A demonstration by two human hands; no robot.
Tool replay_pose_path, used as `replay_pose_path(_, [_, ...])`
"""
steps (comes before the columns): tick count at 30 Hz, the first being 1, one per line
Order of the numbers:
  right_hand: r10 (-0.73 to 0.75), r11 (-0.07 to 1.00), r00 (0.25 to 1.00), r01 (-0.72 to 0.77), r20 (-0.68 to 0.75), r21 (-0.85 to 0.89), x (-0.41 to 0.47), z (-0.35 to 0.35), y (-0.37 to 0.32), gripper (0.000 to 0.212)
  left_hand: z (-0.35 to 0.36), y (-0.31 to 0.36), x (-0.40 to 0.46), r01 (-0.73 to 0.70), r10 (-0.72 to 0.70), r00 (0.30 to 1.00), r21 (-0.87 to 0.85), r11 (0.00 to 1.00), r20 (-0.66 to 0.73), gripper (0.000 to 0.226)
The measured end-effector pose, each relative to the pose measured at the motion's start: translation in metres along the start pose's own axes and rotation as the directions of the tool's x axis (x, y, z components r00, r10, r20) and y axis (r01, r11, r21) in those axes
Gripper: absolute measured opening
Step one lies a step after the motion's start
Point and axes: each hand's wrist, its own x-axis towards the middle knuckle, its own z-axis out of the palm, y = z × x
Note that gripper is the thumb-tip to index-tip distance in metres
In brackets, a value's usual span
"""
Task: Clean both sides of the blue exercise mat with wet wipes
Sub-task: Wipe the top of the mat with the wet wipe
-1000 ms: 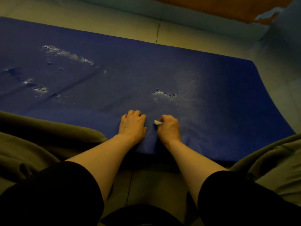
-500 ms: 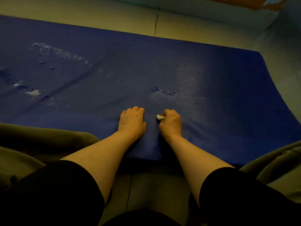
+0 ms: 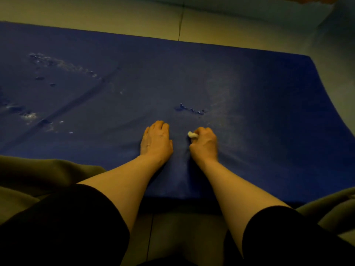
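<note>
The blue exercise mat (image 3: 269, 104) lies flat on the floor across the whole view, worn with pale scuffs and small tears at the left and centre. My left hand (image 3: 156, 140) rests on the mat near its front edge, fingers bent at the tips, holding nothing I can see. Just to its right, my right hand (image 3: 204, 144) is curled into a fist pressed on the mat and grips a small white wet wipe (image 3: 192, 134), whose end sticks out at the thumb side.
Pale floor tiles (image 3: 134, 18) run beyond the mat's far edge. Olive-green trouser legs (image 3: 38, 175) flank both forearms at the front. A torn spot (image 3: 192, 110) sits just beyond my hands. The mat's right end (image 3: 326, 104) curves toward the wall.
Both hands have slid slightly forward on the mat, away from its front edge. The right hand still grips the wipe. My view has tilted down a little.
</note>
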Motion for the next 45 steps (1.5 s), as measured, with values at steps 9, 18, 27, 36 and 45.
replay_pose_path(9, [0.001,0.998,0.992,0.007,-0.124,0.068,0.008,0.013,-0.008,0.011,0.005,0.01,0.008,0.065,-0.065,0.998,-0.064,0.996,0.002,0.031])
replay_pose_path(18, [0.278,0.961,0.93,-0.268,-0.241,0.073,0.046,-0.017,0.021,0.012,0.013,0.011,0.009,0.084,-0.085,0.996,-0.043,0.996,-0.024,0.05])
replay_pose_path(27, [-0.064,0.988,0.997,0.068,-0.036,0.139,0.028,0.033,-0.018,0.007,0.019,0.015,0.016,0.161,-0.166,0.982,-0.067,0.985,-0.089,0.034])
replay_pose_path(36, [0.299,0.954,0.911,-0.296,-0.283,0.055,0.07,-0.008,0.018,0.015,0.019,0.016,0.022,0.202,-0.208,0.973,-0.071,0.977,-0.099,0.048])
replay_pose_path(45, [0.052,0.993,0.992,-0.039,-0.116,0.114,0.063,0.017,0.0,0.008,0.018,0.022,0.031,0.251,-0.25,0.966,0.001,0.968,-0.065,0.05])
